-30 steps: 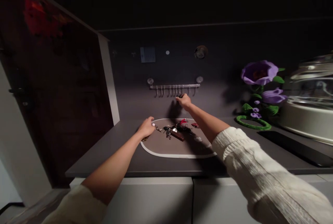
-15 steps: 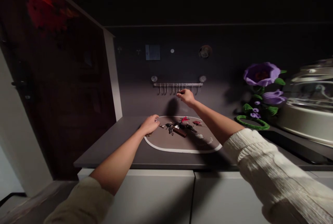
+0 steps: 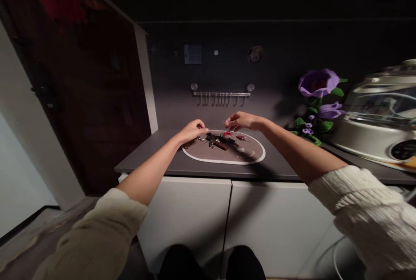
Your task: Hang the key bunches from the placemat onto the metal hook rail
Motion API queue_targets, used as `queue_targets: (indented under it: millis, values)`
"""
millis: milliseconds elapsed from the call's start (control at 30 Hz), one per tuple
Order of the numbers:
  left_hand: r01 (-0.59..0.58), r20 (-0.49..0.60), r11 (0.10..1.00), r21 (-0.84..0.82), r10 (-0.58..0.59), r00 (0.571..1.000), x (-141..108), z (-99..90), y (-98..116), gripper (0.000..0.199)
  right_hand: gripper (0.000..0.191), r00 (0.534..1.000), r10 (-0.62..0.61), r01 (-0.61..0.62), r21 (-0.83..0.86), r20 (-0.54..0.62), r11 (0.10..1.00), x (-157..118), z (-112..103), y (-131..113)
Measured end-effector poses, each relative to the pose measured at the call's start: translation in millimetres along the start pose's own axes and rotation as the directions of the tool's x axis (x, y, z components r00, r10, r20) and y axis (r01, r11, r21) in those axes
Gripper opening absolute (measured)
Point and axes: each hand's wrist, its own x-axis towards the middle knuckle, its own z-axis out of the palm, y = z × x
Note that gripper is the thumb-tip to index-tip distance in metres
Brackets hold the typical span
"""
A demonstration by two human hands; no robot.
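In the head view, the loose cluster of keys (image 3: 211,139) lies on the oval mat (image 3: 208,157), nearer its far edge than its near one. A brown bar-shaped piece (image 3: 220,145) sits at the cluster's near side, and a red piece (image 3: 228,133) toward the far edge. The left hand (image 3: 192,131) is over the mat's far left curve, fingers bent and close together; whether they grip anything, I cannot tell. The right hand (image 3: 239,121) is above the far edge, thumb and fingertips drawn narrow; its hold, too, is unclear.

Working among these pieces, I'd pinch one ring at a time and lift straight up, as neighbours could snag. A wide strip of mat surface lies between the keys and its near edge, giving room for sliding. Behind, the wall-mounted hook rail (image 3: 222,94) limits forward reach; the table (image 3: 143,155) extends beyond the mat's left edge.
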Motion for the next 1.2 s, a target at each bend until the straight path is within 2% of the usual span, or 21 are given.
queue_targets:
  millis: [33,100,200,267,367,500,800,1067,1133,1200]
  values:
    - [0.001,0.064,0.998,-0.059,0.003,0.998,-2,-1.3,10,0.028,0.026,0.996,0.004,-0.007,0.033,0.092,0.999,-7,1,-3]
    - [0.064,0.211,0.966,-0.251,-0.01,0.977,-6,-2.8,27,0.043,0.035,0.979,-0.019,-0.01,0.143,0.203,0.99,-18,6,-3]
    - [0.21,0.325,0.834,-0.511,-0.04,0.945,-14,-0.9,33,0.059,0.056,0.974,-0.064,-0.021,0.364,0.219,0.931,-27,18,9]
    - [0.297,0.373,0.748,-0.594,-0.071,0.925,-20,2.8,25,0.063,0.061,0.979,-0.088,-0.016,0.501,0.183,0.866,-30,28,26]
    - [0.395,0.434,0.646,-0.653,-0.109,0.894,-31,9.9,5,0.065,0.063,0.984,-0.096,-0.018,0.613,0.152,0.79,-32,39,55]
    - [0.422,0.427,0.568,-0.706,-0.134,0.894,-38,17.1,-16,0.067,0.065,0.986,-0.129,0.023,0.694,0.102,0.72,-35,46,81]
    - [0.395,0.384,0.567,-0.723,-0.146,0.912,-40,20.0,-19,0.066,0.065,0.989,-0.14,0.067,0.749,0.035,0.659,-38,48,84]
    - [0.443,0.438,0.615,-0.653,-0.171,0.883,-36,18.8,-14,0.065,0.062,0.995,-0.079,0.018,0.667,0.061,0.745,-33,48,76]
    - [0.416,0.415,0.645,-0.642,-0.164,0.895,-32,16.5,-12,0.064,0.062,0.997,-0.068,0.022,0.645,0.047,0.764,-28,49,70]
    - [0.344,0.333,0.688,-0.639,-0.156,0.93,-25,13.6,-11,0.062,0.06,0.997,-0.076,0.047,0.615,0.021,0.787,-22,50,62]
